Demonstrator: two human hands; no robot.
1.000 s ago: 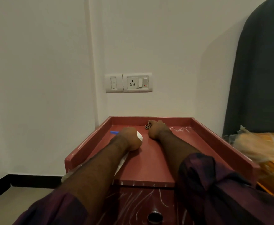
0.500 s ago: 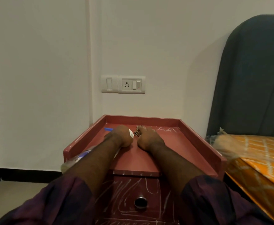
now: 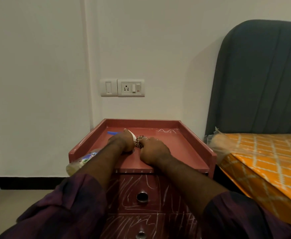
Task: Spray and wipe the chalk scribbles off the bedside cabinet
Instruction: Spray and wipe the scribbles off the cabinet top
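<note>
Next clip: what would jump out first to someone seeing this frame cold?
White chalk scribbles cover the drawer fronts of the red bedside cabinet, low in the middle, with a smaller scrawl at its top's far right. On that top, the left hand grips a spray bottle held nearly flat, and the right hand holds a checked cloth just beside it.

We've drawn our right hand with the checked cloth and our left hand with the spray bottle back toward the front edge of the bedside cabinet.
</note>
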